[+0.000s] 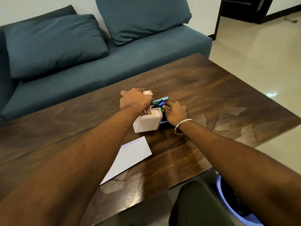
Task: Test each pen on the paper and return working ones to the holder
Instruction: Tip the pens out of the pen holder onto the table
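A white box-shaped pen holder [147, 123] with a blue side part stands in the middle of the wooden table [211, 88]. Several coloured pens [158, 104] stick out of its top. My left hand [134, 98] grips the top of the holder from the far left side. My right hand [175, 111] reaches into the holder from the right, its fingers curled among the pens; which pen it holds is hidden. A white sheet of paper [130, 159] with a punched edge lies on the table nearer to me.
A blue sofa [114, 62] with two cushions runs along the table's far side. A blue plastic bin [234, 207] stands on the tiled floor at my right knee. A metal bangle [181, 126] sits on my right wrist.
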